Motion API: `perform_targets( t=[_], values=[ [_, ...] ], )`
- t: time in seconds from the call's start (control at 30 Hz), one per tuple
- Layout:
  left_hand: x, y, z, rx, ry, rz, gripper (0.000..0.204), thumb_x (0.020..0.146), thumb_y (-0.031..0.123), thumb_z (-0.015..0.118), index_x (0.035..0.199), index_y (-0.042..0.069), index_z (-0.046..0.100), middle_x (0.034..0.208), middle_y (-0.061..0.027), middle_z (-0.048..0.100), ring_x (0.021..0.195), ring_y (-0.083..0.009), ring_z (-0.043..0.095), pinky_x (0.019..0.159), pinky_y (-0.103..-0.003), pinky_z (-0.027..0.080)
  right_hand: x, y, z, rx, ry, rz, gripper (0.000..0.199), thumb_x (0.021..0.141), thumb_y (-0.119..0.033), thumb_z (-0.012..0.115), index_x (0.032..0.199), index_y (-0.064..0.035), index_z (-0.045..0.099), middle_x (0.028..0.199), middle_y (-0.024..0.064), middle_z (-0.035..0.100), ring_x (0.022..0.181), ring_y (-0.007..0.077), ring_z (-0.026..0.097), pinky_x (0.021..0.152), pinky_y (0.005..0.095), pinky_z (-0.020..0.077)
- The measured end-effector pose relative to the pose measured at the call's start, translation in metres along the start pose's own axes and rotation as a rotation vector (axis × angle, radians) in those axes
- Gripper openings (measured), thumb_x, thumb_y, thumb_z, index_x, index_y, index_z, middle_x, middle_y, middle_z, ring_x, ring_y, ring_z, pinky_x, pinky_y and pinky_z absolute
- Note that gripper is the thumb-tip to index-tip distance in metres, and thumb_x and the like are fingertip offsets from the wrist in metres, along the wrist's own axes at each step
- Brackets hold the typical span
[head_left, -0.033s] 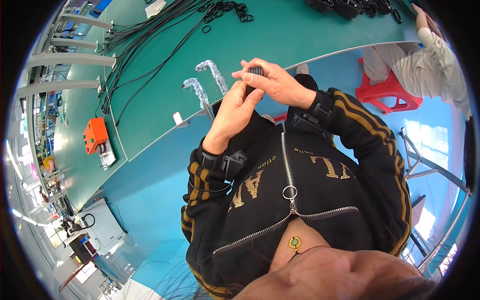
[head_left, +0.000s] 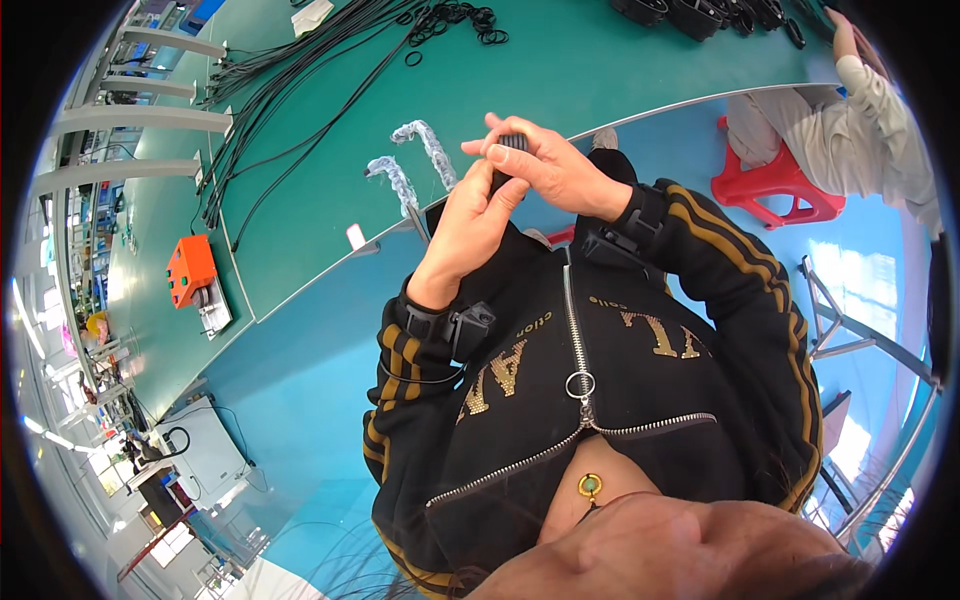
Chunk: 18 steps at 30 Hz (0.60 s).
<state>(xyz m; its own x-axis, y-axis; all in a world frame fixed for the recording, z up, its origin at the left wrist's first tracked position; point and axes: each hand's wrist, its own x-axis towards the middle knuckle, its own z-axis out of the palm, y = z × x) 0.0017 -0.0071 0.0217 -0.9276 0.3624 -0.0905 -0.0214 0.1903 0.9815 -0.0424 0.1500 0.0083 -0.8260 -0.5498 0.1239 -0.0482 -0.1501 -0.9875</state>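
Note:
In front of my chest, over the near edge of the green table (head_left: 330, 215), both hands meet around a small black ribbed piece (head_left: 513, 142). My left hand (head_left: 462, 232) is closed on its lower side, with the thumb pointing up along it. From the right, my right hand (head_left: 565, 172) grips the upper end, thumb laid across it and fingers wrapped behind. Most of the piece is hidden by the fingers, so its exact kind does not show. Just left of my hands stand two bent prongs (head_left: 428, 148) wrapped in pale, frayed material at the table edge.
Long black cables (head_left: 300, 115) lie across the table at left, with black rings (head_left: 475, 22) at their far end. An orange box with buttons (head_left: 192, 268) sits at the left corner. Coiled black cables (head_left: 692, 15) lie far right, near a co-worker's sleeve (head_left: 878, 105) and a red stool (head_left: 775, 188).

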Motion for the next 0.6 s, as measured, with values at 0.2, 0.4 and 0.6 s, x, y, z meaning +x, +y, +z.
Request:
perform_targets(
  t=[0.2, 0.4, 0.6],
  values=[
    [-0.007, 0.002, 0.004, -0.115, -0.021, 0.143, 0.020, 0.097, 0.017, 0.049, 0.102, -0.001, 0.054, 0.087, -0.0033, 0.057, 0.075, -0.0114, 0.054, 0.068, -0.026, 0.045, -0.008, -0.010, -0.001, -0.142, -0.056, 0.024, 0.035, 0.095, -0.036, 0.051, 0.111, -0.0050, 0.051, 0.132, 0.0154, 0.051, 0.130, 0.0215, 0.036, 0.105, 0.0359, 0.0302],
    [-0.011, -0.006, 0.007, -0.159, -0.036, 0.212, 0.019, 0.097, 0.017, 0.049, 0.099, -0.001, 0.054, 0.086, -0.0051, 0.057, 0.075, -0.0127, 0.054, 0.067, -0.027, 0.045, -0.010, -0.024, -0.007, 0.093, -0.232, 0.147, 0.041, 0.094, -0.032, 0.053, 0.123, -0.0037, 0.047, 0.129, 0.0136, 0.053, 0.128, 0.0209, 0.039, 0.103, 0.0352, 0.0335],
    [-0.012, -0.013, 0.009, -0.259, -0.037, 0.142, 0.012, 0.095, 0.010, 0.049, 0.098, -0.001, 0.054, 0.084, -0.0054, 0.058, 0.072, -0.0119, 0.055, 0.064, -0.025, 0.046, 0.001, -0.011, 0.000, 0.007, -0.219, 0.101, 0.041, 0.093, -0.025, 0.055, 0.126, -0.0022, 0.045, 0.119, 0.0122, 0.057, 0.103, 0.0163, 0.051, 0.082, 0.0309, 0.0444]
  ],
)
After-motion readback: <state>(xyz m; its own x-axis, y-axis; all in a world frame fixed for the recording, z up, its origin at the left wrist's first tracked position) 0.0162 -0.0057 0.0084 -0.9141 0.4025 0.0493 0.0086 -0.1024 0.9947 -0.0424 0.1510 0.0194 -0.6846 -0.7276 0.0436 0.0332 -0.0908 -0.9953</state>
